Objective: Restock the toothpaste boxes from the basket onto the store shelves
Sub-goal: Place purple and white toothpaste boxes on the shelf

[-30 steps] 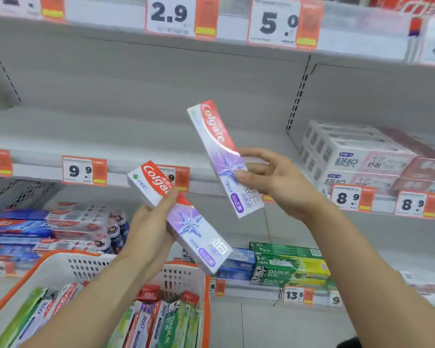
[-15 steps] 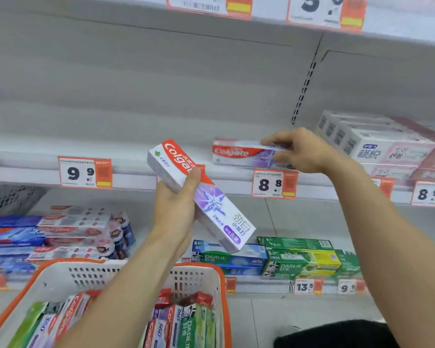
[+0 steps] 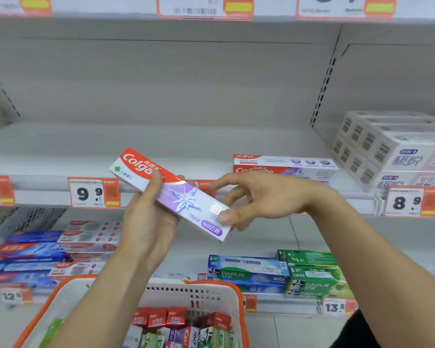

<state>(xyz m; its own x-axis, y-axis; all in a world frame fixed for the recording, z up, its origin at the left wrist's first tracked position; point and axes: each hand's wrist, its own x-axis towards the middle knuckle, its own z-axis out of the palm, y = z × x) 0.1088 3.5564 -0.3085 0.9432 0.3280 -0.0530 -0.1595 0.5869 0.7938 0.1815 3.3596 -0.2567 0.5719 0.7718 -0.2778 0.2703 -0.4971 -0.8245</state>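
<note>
My left hand (image 3: 146, 222) is shut on a white, red and purple Colgate toothpaste box (image 3: 183, 197), held tilted in front of the middle shelf (image 3: 60, 151). My right hand (image 3: 261, 199) is at the box's lower right end with its fingers spread. Its thumb rests on the box face, and it has no firm grip. A second Colgate box (image 3: 286, 167) lies flat on the middle shelf, behind and above my right hand. The orange-rimmed white basket (image 3: 234, 292) sits below my arms, with several toothpaste boxes standing in it.
White stacked boxes (image 3: 387, 146) fill the right end of the middle shelf. The lower shelf holds blue and red Colgate boxes (image 3: 35, 254) at left and Darlie boxes (image 3: 286, 275) at right. Price tags (image 3: 93, 193) line the shelf edges.
My right hand has let go of the box it laid on the middle shelf and come back down to the end of the box in my left hand. The view has moved closer to the shelf.
</note>
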